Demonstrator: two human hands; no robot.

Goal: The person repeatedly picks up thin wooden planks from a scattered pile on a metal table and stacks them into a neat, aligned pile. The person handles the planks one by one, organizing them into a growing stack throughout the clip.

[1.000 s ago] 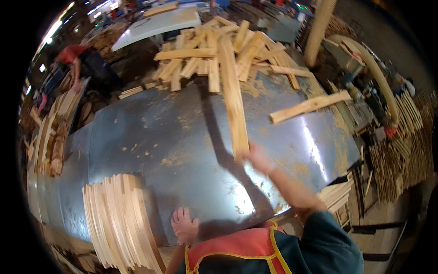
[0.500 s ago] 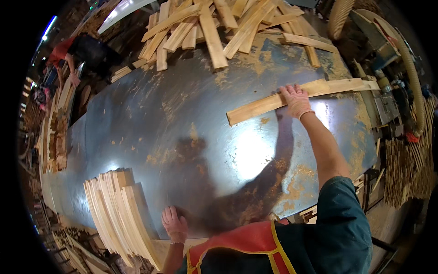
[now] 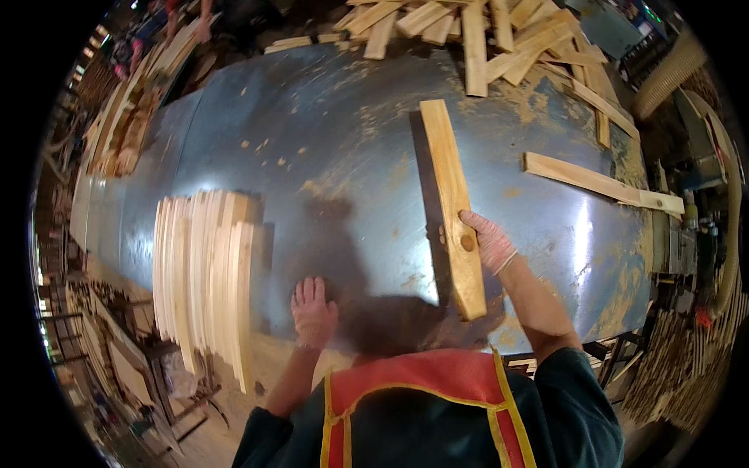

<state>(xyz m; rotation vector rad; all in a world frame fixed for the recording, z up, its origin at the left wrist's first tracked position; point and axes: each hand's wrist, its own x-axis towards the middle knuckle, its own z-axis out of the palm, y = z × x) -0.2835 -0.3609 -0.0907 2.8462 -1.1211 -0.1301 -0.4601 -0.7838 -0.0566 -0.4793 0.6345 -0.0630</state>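
A wooden board with a dark knot near its near end stands out over the metal table, its far end pointing away from me. My right hand, in a pale glove, is closed on its right edge with the thumb on top. Below the board a dark shadow falls on the table. My left hand, gloved too, lies flat near the table's front edge with fingers stretched out and nothing in it. Left of it stands a row of pale wooden strips, side by side and jutting over the front edge.
A jumbled pile of boards covers the far side. Another board lies at the right, reaching to a machine with a ribbed hose. Sawdust patches the tabletop. Stacked strips stand beyond the right edge. Another person's arm shows at the far left.
My right hand has brought a board from the right toward me and turned it lengthwise. Another board stays at the right. My view has shifted; my left hand still rests flat.
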